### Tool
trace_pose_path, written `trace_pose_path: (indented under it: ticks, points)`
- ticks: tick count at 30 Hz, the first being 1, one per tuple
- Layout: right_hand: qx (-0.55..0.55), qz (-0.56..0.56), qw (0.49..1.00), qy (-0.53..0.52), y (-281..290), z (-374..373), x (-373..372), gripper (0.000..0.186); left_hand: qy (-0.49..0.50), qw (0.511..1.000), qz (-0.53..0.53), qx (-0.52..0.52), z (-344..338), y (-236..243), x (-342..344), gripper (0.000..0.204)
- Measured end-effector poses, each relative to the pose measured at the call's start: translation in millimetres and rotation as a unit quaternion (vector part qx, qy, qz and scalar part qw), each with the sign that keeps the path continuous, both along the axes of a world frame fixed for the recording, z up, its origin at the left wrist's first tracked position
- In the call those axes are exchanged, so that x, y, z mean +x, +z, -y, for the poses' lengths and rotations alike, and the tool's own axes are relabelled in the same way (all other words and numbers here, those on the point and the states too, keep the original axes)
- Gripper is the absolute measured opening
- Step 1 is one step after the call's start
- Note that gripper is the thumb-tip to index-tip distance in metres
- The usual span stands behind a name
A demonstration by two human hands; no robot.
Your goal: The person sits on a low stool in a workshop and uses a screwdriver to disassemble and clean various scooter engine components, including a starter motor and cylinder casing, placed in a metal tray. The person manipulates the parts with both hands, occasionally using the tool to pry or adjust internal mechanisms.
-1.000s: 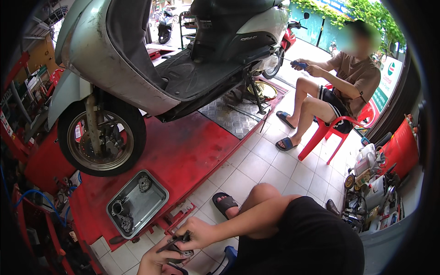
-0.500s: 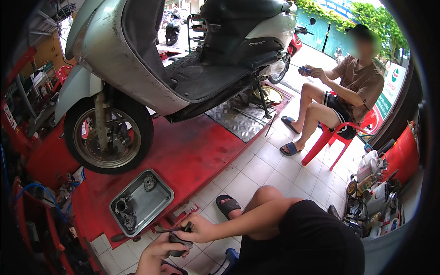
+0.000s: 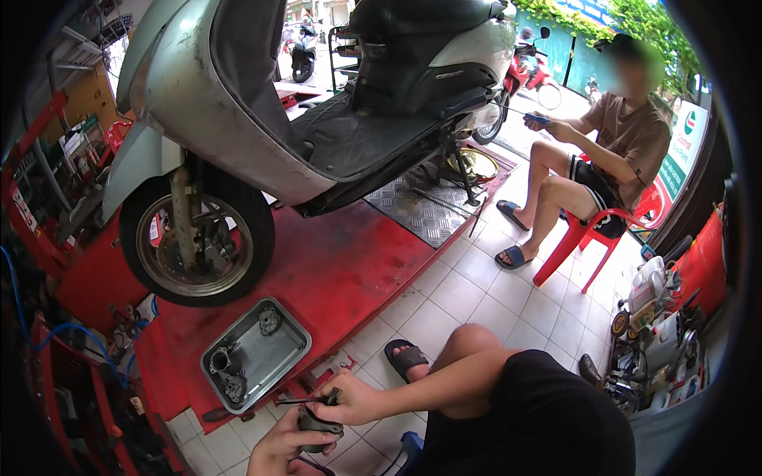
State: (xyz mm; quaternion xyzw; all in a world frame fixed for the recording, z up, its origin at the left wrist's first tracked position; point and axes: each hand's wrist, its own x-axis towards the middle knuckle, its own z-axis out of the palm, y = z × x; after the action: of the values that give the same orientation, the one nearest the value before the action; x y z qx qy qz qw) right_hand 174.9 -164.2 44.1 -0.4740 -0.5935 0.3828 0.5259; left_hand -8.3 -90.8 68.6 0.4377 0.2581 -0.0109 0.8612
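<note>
– Where a blue hose loops at the far left, what stands next to it?
– To its right, the front wheel of a silver scooter, over a red platform. Near the wheel sits a metal tray with three castings in it.
– And past the tray?
– Just beyond its lower corner comes the left hand, fingers curled around a dark, rounded part.
– So where exactly is that part?
– Up off the tiled floor, gripped by the left hand, just under the right one.
– What is the right hand doing?
– Its thumb and fingers pinch a slim, dark tool, which points left above the part. Whether the tip touches it, I cannot tell.
– Further right?
– A sandal on the tiles, then a co-worker on a red chair, holding a blue object too small to make out. Clutter crowds the right edge.
</note>
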Motion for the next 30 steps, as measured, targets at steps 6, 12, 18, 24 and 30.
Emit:
trace_pose_path:
  ticks: [6,12,18,24,30]
  points:
    - [0.010,0.030,0.998,-0.051,2,-2,12,0.028,-0.052,0.993,0.103,0.038,-15,-28,-16,0.048]
    - [0.141,-0.412,0.831,-0.347,60,-46,163,0.029,0.081,0.969,0.106,-0.206,-37,-71,-73,0.032]
    - [-0.011,-0.346,0.882,-0.321,44,-56,130,0.027,0.204,0.974,-0.078,-0.055,-43,-72,-37,0.025]
    - [-0.060,-0.398,0.869,-0.290,48,-71,118,0.019,0.203,0.978,-0.034,0.019,-51,-45,-11,0.032]
    - [-0.055,-0.054,0.953,-0.292,15,-98,102,0.038,0.346,0.914,-0.040,0.207,-69,-47,12,0.039]
